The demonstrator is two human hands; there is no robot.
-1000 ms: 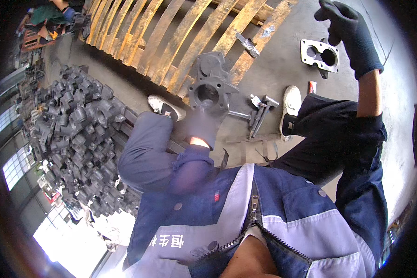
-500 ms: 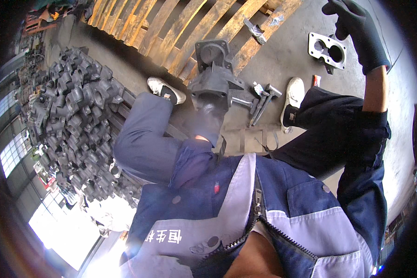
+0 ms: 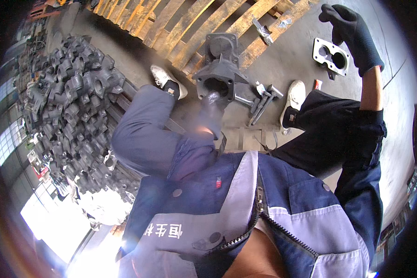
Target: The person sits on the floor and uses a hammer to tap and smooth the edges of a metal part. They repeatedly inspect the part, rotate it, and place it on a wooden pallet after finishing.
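A dark grey cast metal housing with square flanges stands between my feet, one round opening facing me. My left hand, in a dark glove, is at that near opening. It is smeared by motion, with a pale shine near the fingertips, so its grip cannot be made out. Raised at the upper right, my right hand wears a dark glove. Its fingers are loosely bent and apart, holding nothing visible. Just beside it, a flat metal flange plate with two round holes lies on the floor.
A hammer and a metal bar lie right of the housing, by my white shoe. A wooden pallet spans the far side, with a small metal piece on it. Dark castings are heaped at the left.
The housing's near opening now shows, where my blurred left hand covered more of it before. My left hand sits slightly nearer me. My right hand keeps its bent pose, shifted slightly.
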